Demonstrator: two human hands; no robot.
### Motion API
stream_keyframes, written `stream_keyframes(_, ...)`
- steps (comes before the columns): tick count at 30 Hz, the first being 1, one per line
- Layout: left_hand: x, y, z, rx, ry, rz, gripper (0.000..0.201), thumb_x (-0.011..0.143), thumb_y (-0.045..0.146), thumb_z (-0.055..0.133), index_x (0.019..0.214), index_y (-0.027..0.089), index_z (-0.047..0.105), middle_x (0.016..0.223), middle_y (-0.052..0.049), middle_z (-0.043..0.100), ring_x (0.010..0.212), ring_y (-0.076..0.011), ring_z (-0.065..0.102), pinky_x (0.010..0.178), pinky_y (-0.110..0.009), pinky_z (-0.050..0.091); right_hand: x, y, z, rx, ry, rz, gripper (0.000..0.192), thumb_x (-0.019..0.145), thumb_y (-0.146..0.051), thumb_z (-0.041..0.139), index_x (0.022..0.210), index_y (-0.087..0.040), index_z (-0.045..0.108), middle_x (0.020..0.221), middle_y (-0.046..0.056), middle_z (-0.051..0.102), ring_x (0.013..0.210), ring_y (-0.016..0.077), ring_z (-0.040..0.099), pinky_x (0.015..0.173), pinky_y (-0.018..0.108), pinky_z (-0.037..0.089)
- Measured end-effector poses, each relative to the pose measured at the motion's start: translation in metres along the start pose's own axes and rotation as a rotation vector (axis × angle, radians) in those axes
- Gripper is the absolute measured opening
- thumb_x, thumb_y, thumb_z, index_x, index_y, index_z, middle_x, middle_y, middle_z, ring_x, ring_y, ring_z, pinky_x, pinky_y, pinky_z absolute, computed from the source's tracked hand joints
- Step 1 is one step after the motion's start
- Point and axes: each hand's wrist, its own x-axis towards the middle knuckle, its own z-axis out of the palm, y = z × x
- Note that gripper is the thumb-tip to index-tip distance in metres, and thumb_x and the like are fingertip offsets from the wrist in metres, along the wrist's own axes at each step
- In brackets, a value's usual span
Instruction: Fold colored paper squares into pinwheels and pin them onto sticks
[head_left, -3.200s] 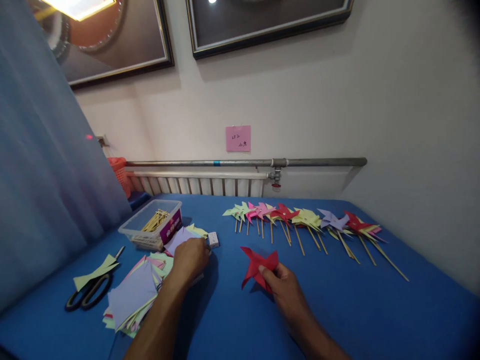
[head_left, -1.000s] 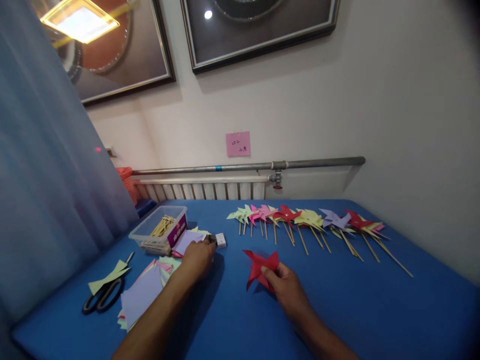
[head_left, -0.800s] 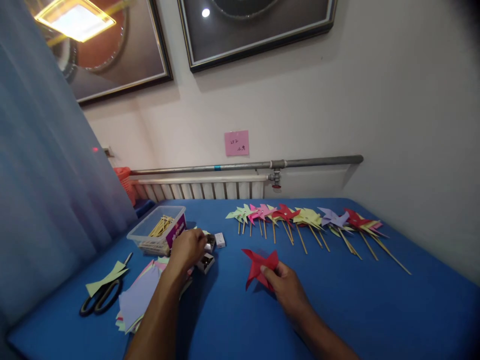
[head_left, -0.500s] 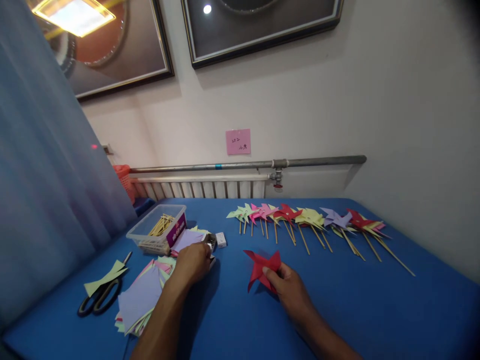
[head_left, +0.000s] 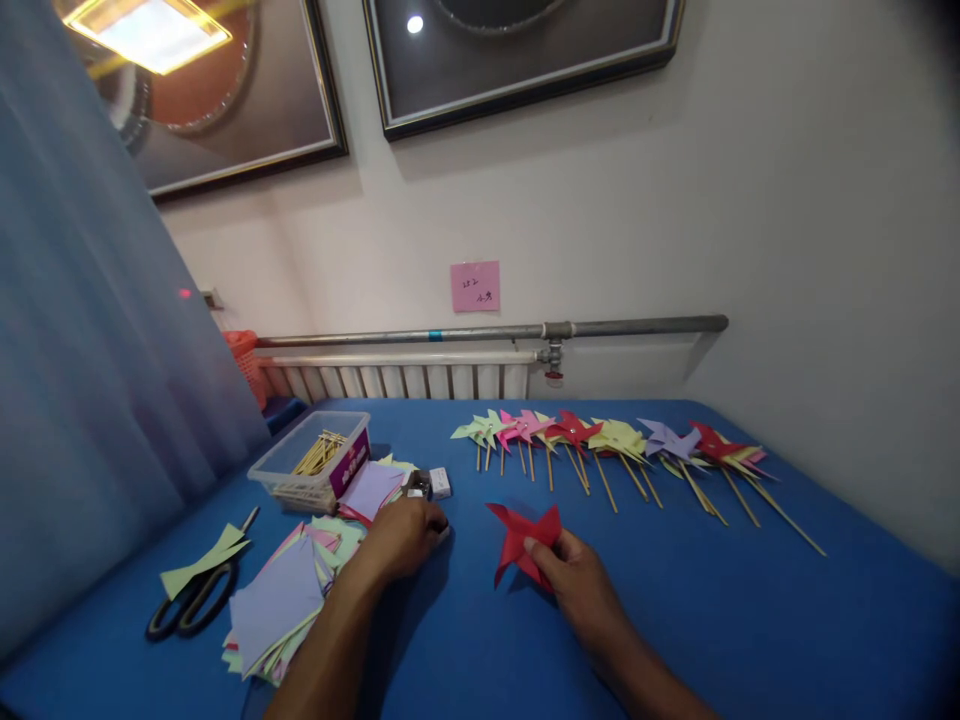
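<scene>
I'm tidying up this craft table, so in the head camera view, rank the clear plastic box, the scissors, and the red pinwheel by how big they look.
1. Clear plastic box, largest.
2. Scissors and red pinwheel look about alike; the right hand covers part of the pinwheel, so no firm order.

Scene evenly and fairly brightly lit from overhead; the ceiling lamp appears as a yellow-white reflection in the glass of the left framed picture point(head_left: 225, 80), with a smaller bright spot on the right framed picture point(head_left: 525, 40). Soft shadows fall beside the left hand point(head_left: 401, 540) and right hand point(head_left: 570, 575) on the blue table point(head_left: 750, 620). Wide-angle distortion bends the wall and frames toward the edges, corners darken, and the near forearms and left curtain point(head_left: 90, 400) are slightly soft
</scene>
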Motion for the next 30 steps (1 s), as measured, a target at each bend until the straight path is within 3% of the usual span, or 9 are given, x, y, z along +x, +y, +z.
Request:
stream_keyframes(7, 0.017, 0.001, 0.016, 0.085, 0.153, -0.183, 0.03, 0.102, 0.021, 0.056, 0.119, 0.024, 0.081, 0.132, -0.012, 0.079, 0.122, -0.0292, 0.074, 0.094, -0.034, 0.052, 0.0, 0.003, 0.0, 0.012, 0.021, -0.002, 0.034, 0.073, -0.05, 0.078, 0.084, -0.019, 0.081, 0.076, 0.005, 0.077, 0.066, 0.0226, 0.064, 0.065, 0.033, 0.049)
stream_keyframes(13, 0.018, -0.008, 0.01, 0.033, 0.196, -0.267, 0.033, 0.108, 0.026, 0.049, 0.117, 0.025, 0.081, 0.121, -0.011, 0.083, 0.118, -0.0286, 0.075, 0.089, -0.033, 0.051, 0.001, 0.006, -0.002, -0.028, 0.016, -0.026, 0.032, 0.076, -0.05, 0.077, 0.083, -0.019, 0.082, 0.074, 0.005, 0.077, 0.066, 0.0227, 0.064, 0.065, 0.033, 0.048)
stream_keyframes(22, 0.01, -0.013, 0.004, 0.047, 0.157, -0.298, 0.031, 0.098, 0.015, 0.055, 0.101, 0.024, 0.084, 0.111, -0.011, 0.085, 0.109, -0.0283, 0.078, 0.085, -0.032, 0.051, 0.002, 0.009, -0.002, 0.019, 0.007, -0.002, 0.033, 0.075, -0.049, 0.08, 0.087, -0.018, 0.082, 0.079, 0.006, 0.079, 0.07, 0.0235, 0.067, 0.068, 0.034, 0.051)
stream_keyframes(30, 0.015, -0.014, 0.005, 0.089, 0.064, -0.26, 0.033, 0.098, 0.025, 0.061, 0.117, 0.034, 0.086, 0.123, -0.008, 0.085, 0.118, -0.0301, 0.077, 0.089, -0.034, 0.054, 0.004, 0.011, -0.003, -0.003, 0.002, -0.013, 0.031, 0.076, -0.049, 0.079, 0.084, -0.019, 0.081, 0.074, 0.004, 0.077, 0.066, 0.0216, 0.064, 0.064, 0.032, 0.05)
